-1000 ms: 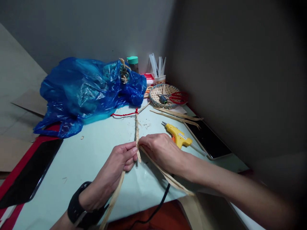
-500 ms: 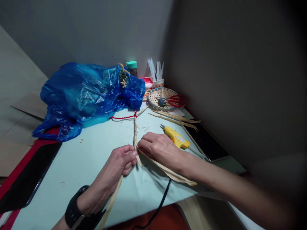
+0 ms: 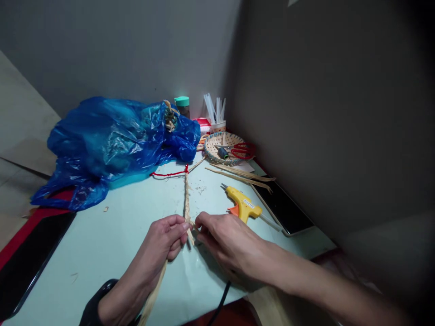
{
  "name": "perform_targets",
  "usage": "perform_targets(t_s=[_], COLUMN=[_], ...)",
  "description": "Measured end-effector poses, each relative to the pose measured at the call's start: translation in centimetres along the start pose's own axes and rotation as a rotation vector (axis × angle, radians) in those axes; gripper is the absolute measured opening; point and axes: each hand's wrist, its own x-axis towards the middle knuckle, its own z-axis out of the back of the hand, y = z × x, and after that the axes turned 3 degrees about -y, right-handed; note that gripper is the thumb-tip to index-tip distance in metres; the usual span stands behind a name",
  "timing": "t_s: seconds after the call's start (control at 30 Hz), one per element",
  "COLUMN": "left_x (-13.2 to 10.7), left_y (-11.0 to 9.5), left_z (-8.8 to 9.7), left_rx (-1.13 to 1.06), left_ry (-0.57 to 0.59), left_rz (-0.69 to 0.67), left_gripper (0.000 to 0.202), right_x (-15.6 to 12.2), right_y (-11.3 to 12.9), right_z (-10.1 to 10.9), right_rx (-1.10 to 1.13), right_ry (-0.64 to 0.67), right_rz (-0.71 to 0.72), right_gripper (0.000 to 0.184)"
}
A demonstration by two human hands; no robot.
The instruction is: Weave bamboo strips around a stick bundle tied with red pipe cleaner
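A braid of pale straw-like strands (image 3: pixel 186 194) runs toward me over the table, its far end tied with red cord (image 3: pixel 170 174). My left hand (image 3: pixel 166 237) pinches the near end of the braid between thumb and fingers. One long strand (image 3: pixel 154 294) trails from under that hand toward the table's front edge, and a short loose end (image 3: pixel 190 237) sticks out below the thumb. Just to the right, my right hand (image 3: pixel 231 242) is closed on another strand (image 3: pixel 193 224) coming out of the braid. The rest of that strand is hidden behind the hand.
Right of the braid lies a yellow glue gun (image 3: pixel 243 203). Behind it are loose strands (image 3: pixel 241 174) and a woven basket (image 3: pixel 209 151) holding red-handled scissors (image 3: pixel 243 150) and a thread spool (image 3: pixel 223 153). A blue plastic bag (image 3: pixel 115 140) fills the back left. Dark tablets (image 3: pixel 288 208) flank the table.
My right hand has turned and moved lower, its strand no longer trailing visibly to the right. My left hand still pinches the braid. The whole view has shifted slightly.
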Motion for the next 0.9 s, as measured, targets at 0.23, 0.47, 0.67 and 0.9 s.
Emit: perform_targets(t_s=[0.23,0.47,0.67,0.9], left_x=[-0.2,-0.4,-0.4,-0.2], left_y=[-0.3,-0.4,-0.4,-0.4], left_z=[-0.2,-0.3,-0.4,-0.4], left_rx=[0.029,0.001,-0.021,-0.001], left_ry=[-0.011,0.007,0.001,0.004], left_rz=[0.007,0.004,0.013,0.018], left_gripper=[0.027,0.031,0.031,0.028], right_x=[4.6,8.0,7.3,6.2], right_y=[-4.8,-9.0,-11.3,-10.4], right_z=[5.1,4.7,5.3,8.0], right_rx=[-0.520,-0.643,-0.560,-0.194], right_ry=[-0.341,-0.159,-0.194,-0.397], right_rz=[-0.232,-0.328,-0.299,-0.091], right_gripper=[0.021,0.025,0.022,0.021])
